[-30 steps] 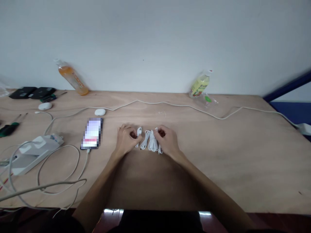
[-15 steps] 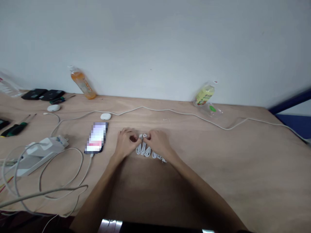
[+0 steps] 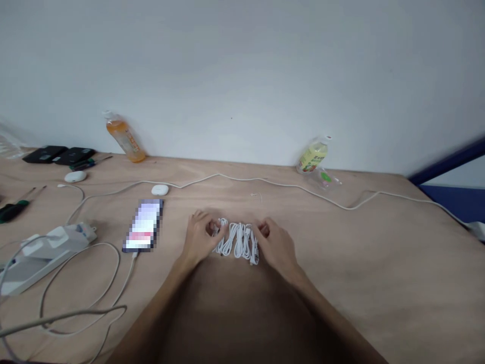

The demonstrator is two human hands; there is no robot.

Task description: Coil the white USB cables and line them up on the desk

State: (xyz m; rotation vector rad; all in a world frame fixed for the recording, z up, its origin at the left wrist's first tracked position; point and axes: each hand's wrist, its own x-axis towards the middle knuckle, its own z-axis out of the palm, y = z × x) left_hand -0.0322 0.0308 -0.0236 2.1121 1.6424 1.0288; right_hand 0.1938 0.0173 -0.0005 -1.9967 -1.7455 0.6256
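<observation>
Several coiled white cables (image 3: 238, 240) lie side by side in a row on the wooden table between my two hands. My left hand (image 3: 202, 235) is at the row's left end, its fingers curled and its thumb against the leftmost coil. At the opposite end, my right hand (image 3: 278, 246) has its thumb and fingers closed about the top of the rightmost coil. Its fingertips are partly hidden. A cable plug shows below the right thumb.
A phone (image 3: 143, 225) on a charging cable lies to the left, near a white power strip (image 3: 49, 255). White earbud cases (image 3: 159, 189), screwdrivers (image 3: 14, 210) and black boxes (image 3: 45, 154) lie farther back. An orange drink bottle (image 3: 127, 139) and a yellow-labelled bottle (image 3: 312, 155) lean by the wall.
My right hand has moved right, from the middle of the cables to their right end, uncovering more coils. My left hand stays at the left end. The view has shifted slightly.
</observation>
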